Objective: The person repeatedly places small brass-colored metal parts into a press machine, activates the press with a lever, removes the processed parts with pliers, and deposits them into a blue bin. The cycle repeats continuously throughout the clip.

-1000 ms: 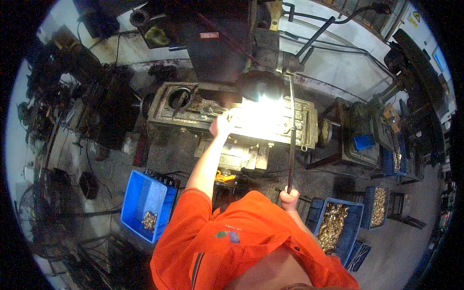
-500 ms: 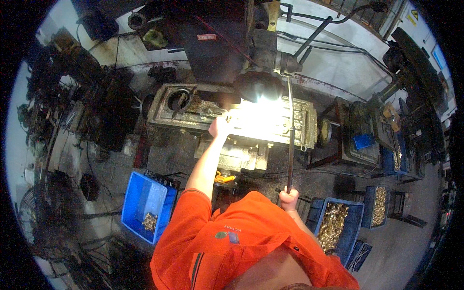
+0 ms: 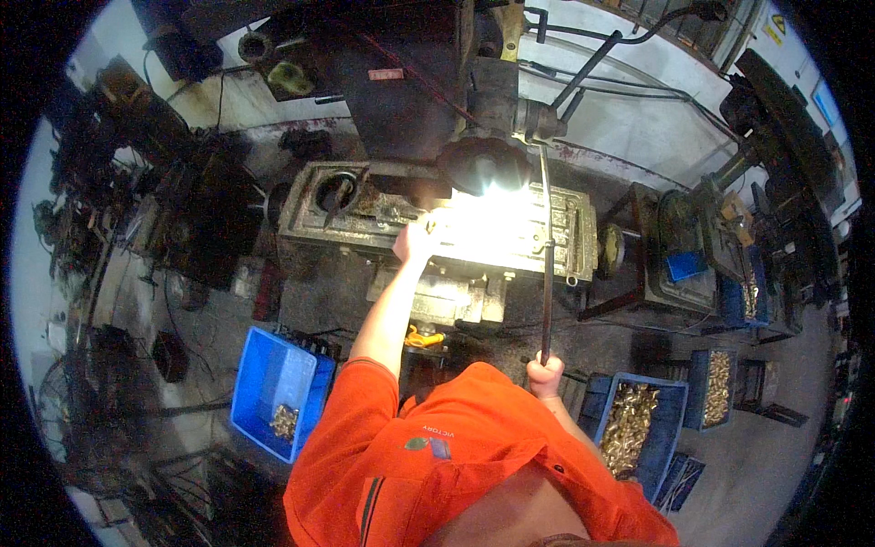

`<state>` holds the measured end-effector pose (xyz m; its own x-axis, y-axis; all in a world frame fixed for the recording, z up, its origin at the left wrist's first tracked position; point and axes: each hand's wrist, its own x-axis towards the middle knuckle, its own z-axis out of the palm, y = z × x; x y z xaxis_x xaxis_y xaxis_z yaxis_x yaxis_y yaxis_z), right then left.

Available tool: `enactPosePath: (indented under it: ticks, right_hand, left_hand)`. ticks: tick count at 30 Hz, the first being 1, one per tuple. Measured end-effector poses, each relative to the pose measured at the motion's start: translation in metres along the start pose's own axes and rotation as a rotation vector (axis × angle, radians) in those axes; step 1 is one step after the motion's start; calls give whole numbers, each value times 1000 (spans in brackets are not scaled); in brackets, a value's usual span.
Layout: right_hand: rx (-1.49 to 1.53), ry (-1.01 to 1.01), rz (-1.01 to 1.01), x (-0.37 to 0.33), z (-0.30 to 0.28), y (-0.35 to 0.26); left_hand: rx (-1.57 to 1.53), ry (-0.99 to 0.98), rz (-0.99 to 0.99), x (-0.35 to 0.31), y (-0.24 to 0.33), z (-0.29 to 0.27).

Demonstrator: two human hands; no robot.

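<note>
My right hand (image 3: pixel 545 375) is closed round the lower end of a long dark lever (image 3: pixel 548 305), which runs up to the machine head (image 3: pixel 497 114). My left arm reaches forward to the metal machine table (image 3: pixel 355 239). There my left hand (image 3: pixel 416 239) is at the edge of a strong glare, its fingers curled near a small part. The glare hides what those fingers hold, if anything. Just above the glare sits the dark round underside (image 3: pixel 481 162) of the machine head.
On the left stands a blue bin (image 3: pixel 252 383) with a few brass-coloured parts. A blue crate (image 3: pixel 673 410) full of such parts is at the right, with another blue crate (image 3: pixel 697 392) beyond it. A yellow-orange object (image 3: pixel 424 338) lies below the table. Another machine (image 3: pixel 693 264) stands right.
Both hands keep almost the same places, the right one still on the lever. The whole view has shifted very slightly.
</note>
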<state>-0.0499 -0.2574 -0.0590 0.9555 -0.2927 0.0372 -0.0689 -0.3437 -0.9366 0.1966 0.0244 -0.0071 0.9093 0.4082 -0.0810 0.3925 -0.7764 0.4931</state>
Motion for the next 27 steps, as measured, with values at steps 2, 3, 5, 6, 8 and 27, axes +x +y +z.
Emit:
enactPosePath:
  ticks: [2,3,5,6,8,27]
  right_hand:
    - [-36,1,-78,1,-1,3]
    - [-55,1,-118,1,-2,5]
    - [-40,-14,-98,2,-2,13]
    - [-33,-20,-88,2,-1,15]
    - [38,-23,3,0,-1,-1]
    - [13,-14,-69,2,0,10]
  left_hand:
    - [-28,2,6,1,-1,3]
    - [-42,3,8,2,-2,4]
    - [-18,4,15,3,-2,5]
    - [-6,4,18,3,-2,5]
    - [2,-5,19,3,-4,5]
    - [8,-31,-3,3,-1,3]
